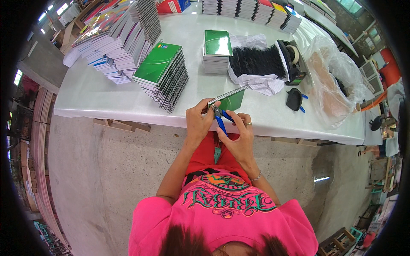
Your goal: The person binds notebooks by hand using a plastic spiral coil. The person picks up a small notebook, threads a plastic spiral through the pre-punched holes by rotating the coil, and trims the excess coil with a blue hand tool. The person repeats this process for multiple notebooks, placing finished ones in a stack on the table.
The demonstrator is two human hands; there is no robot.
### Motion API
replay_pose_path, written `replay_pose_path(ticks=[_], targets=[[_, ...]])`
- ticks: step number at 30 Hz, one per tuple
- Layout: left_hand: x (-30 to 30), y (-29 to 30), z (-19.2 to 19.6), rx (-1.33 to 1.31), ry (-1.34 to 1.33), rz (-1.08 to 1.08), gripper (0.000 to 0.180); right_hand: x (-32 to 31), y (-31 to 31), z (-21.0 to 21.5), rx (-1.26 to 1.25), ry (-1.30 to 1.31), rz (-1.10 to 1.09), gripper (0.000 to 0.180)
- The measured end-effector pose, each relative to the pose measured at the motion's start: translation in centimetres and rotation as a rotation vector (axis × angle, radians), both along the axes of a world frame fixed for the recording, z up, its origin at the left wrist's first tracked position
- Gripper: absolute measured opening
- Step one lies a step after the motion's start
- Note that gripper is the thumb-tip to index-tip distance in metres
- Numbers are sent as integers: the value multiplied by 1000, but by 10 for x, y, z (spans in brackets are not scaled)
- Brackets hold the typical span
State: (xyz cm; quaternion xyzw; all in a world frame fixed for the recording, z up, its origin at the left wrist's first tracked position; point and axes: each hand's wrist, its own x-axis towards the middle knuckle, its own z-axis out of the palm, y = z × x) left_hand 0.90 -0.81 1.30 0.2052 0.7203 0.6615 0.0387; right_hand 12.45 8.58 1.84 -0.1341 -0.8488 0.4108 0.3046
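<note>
A green-covered notebook (232,101) with a spiral binding lies at the table's front edge. My left hand (199,120) pinches the near end of its spiral. My right hand (241,141) grips blue-handled wire cutters (220,123), whose dark jaws are at that same spiral end, by my left fingertips. Whether the jaws are on the wire is too small to tell. To the left stands a stack of green spiral notebooks (159,64). Farther back is a pile of green-covered pages (217,45) with no spiral showing, beside a bundle of black spiral coils (256,61) on white paper.
A tape dispenser (294,62) stands right of the coils, with a clear plastic bag (326,81) beyond it. A small black object with blue handles (294,100) lies near the right front. Tall book stacks (115,42) fill the back left; more spiral books (247,12) line the far edge.
</note>
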Motion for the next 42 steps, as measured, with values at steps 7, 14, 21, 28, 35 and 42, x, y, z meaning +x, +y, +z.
replay_pose_path(ticks=[7, 14, 21, 28, 35, 42], targets=[[0, -8, 3, -125, 85, -21, 15, 4, -2, 10, -21, 3, 12, 54], [0, -6, 2, 42, -145, -65, 17, 4, -2, 4, -100, -20, 18, 52], [2, -5, 8, 57, -179, -34, 21, 4, -3, 2, -61, -28, 8, 52], [7, -9, 18, 10, -142, -36, 22, 4, -5, 9, -27, -13, 17, 53], [8, -12, 11, -45, -34, -20, 20, 4, -8, 12, -41, 14, 17, 52], [10, -14, 10, -108, 62, -24, 24, 8, -7, 15, -55, -12, 43, 48]])
